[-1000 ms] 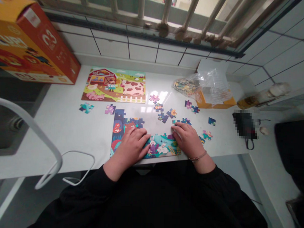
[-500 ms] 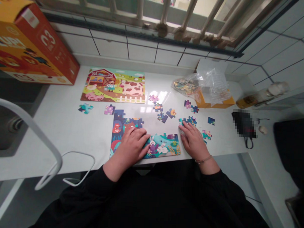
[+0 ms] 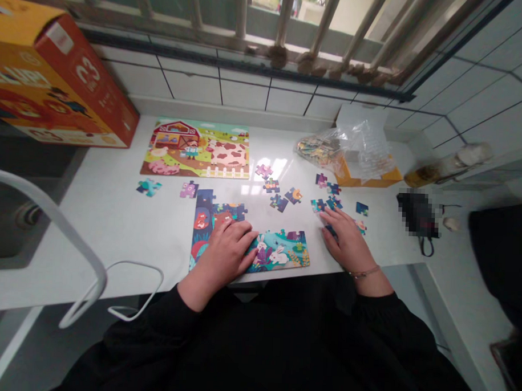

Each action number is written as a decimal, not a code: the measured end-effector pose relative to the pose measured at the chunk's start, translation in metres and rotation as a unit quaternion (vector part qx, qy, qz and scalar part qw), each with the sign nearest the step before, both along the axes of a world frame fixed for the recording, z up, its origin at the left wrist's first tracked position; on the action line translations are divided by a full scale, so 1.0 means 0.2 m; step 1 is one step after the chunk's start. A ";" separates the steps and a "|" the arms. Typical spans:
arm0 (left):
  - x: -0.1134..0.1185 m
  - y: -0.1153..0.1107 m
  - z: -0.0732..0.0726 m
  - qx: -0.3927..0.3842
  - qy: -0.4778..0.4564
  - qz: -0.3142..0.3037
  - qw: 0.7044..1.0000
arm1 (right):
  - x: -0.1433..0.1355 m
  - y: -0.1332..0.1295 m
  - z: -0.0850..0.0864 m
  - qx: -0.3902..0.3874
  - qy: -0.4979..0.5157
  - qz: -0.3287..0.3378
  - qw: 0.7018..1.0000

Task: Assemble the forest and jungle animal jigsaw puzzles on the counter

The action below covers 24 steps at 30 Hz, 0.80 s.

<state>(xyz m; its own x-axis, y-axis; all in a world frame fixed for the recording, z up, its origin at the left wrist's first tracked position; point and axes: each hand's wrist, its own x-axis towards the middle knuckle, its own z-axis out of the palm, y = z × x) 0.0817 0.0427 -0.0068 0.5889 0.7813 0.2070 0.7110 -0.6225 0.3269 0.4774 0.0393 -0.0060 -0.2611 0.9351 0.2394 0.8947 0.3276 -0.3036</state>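
The white counter (image 3: 157, 226) carries a farm picture (image 3: 198, 149), a partly joined puzzle (image 3: 282, 250) with rabbits, and loose pieces (image 3: 279, 202) around them. An orange box (image 3: 373, 178) and bagged pieces (image 3: 320, 148) lie near the wall.

Holds the left hand (image 3: 230, 246) palm down, fingers lightly bent, thumb angled inward. Extends the right hand (image 3: 348, 237) forward and inward, also palm down, with fingers reaching ahead and thumb parted from them. Keeps both hands well apart, forearms slanting in from either side.
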 end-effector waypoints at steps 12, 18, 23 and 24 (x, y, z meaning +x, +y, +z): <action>0.00 0.00 0.01 0.011 -0.009 0.000 1.000 | 0.29 -0.15 0.09 -0.049 -0.102 -0.125 0.986; -0.01 0.00 0.01 0.010 -0.017 -0.004 1.000 | 0.26 -0.14 0.06 -0.067 -0.082 -0.118 0.987; -0.02 0.00 0.01 0.007 -0.021 -0.008 1.000 | 0.22 -0.10 0.08 -0.066 -0.078 -0.135 0.986; -0.02 0.00 0.02 0.005 -0.023 -0.008 1.000 | 0.21 -0.09 0.09 -0.062 -0.075 -0.139 0.986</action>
